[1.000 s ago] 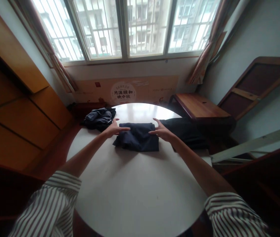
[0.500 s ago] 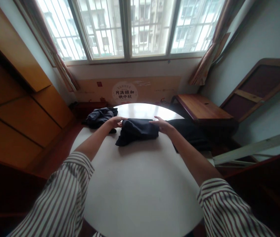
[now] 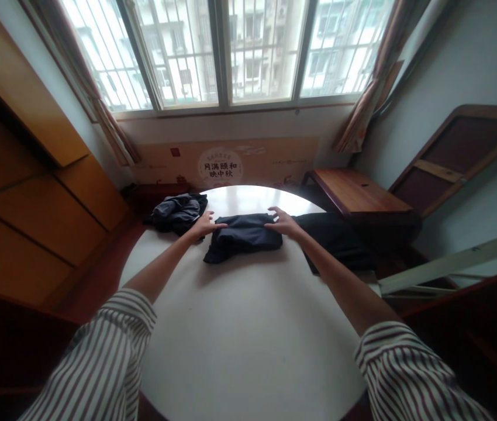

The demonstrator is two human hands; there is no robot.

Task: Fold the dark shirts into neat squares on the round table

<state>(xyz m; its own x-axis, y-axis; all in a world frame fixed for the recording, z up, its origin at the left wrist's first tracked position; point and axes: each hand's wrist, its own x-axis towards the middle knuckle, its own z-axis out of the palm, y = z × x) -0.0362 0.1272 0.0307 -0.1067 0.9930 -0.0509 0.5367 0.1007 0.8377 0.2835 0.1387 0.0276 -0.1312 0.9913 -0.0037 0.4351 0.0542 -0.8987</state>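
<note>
A dark folded garment (image 3: 246, 235) lies in a flat bundle on the white round table (image 3: 252, 327), its left end sticking out toward me. At its far left corner is my left hand (image 3: 204, 224), thumb resting on the cloth and fingers apart beyond it. My right hand (image 3: 282, 223) is at the far right corner, with the thumb touching the fabric and the fingers spread and raised. Neither hand is closed round the garment.
A crumpled heap of dark clothes (image 3: 177, 210) sits at the table's far left edge. More dark cloth (image 3: 336, 242) lies along the right edge. Beyond stand a wooden side table (image 3: 358, 190) and a window (image 3: 257, 52); orange cabinets (image 3: 42, 216) line the left.
My fingers have loosened from the garment's far edge and spread apart. The cloth now lies flatter on the table, with its far edge slightly lower.
</note>
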